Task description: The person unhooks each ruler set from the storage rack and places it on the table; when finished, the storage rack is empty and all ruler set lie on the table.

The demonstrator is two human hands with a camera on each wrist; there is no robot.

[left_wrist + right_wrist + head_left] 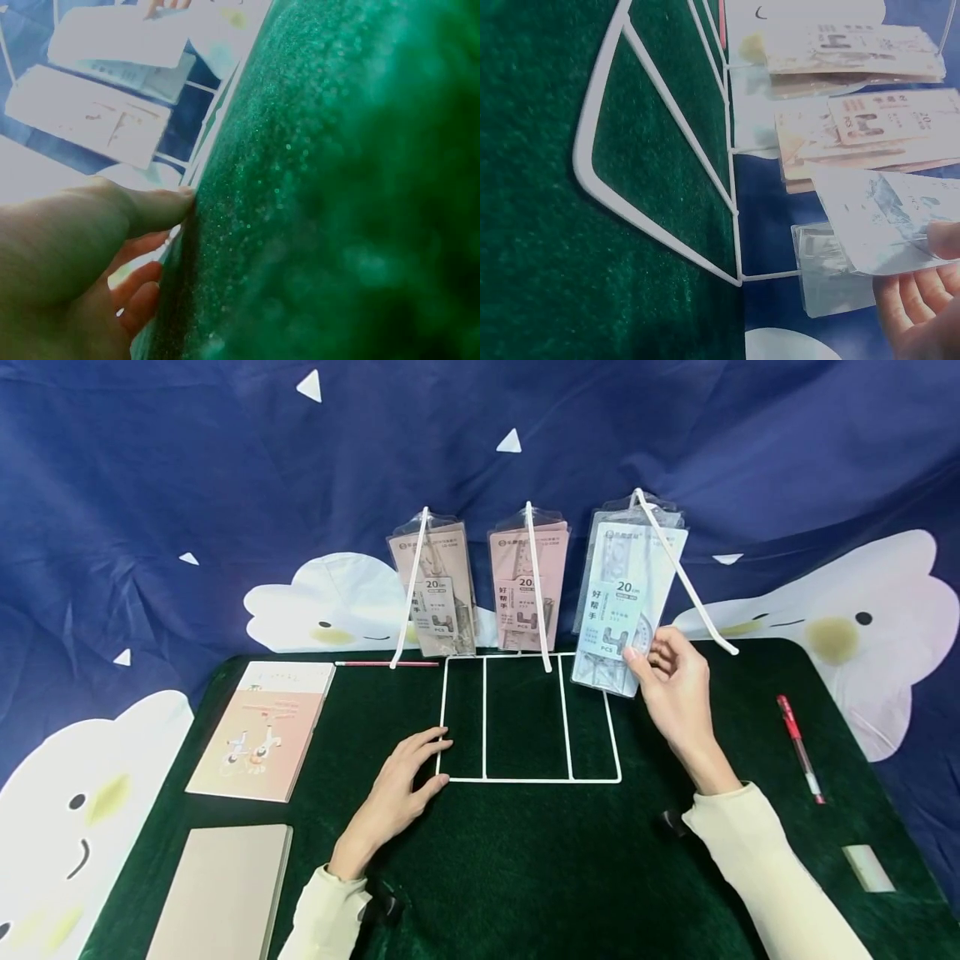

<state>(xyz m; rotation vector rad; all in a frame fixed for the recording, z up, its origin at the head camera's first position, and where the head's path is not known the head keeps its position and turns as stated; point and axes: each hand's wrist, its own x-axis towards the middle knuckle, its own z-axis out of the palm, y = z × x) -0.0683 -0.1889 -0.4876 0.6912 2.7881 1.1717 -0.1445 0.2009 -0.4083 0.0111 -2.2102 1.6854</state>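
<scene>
My right hand [678, 681] pinches the lower right edge of a light-blue ruler set packet [622, 602], thumb in front and fingers behind. The packet's top is at a hook of the white wire display rack [528, 781], tilted forward of another blue packet [829, 259] behind it. Beside it hang beige ruler set packets [435, 593] on the left hook and pink ones [528, 585] on the middle hook. My left hand [401, 789] rests at the rack base's left side, fingers extended over the bar and thumb at the front corner.
An orange-and-white notebook [262, 727] and a plain beige book [221, 893] lie left on the dark green cloth. Behind the rack's left side lies a thin red pencil [386, 663]. On the right are a red pen [800, 747] and a pale eraser [868, 868]. A blue patterned curtain hangs behind.
</scene>
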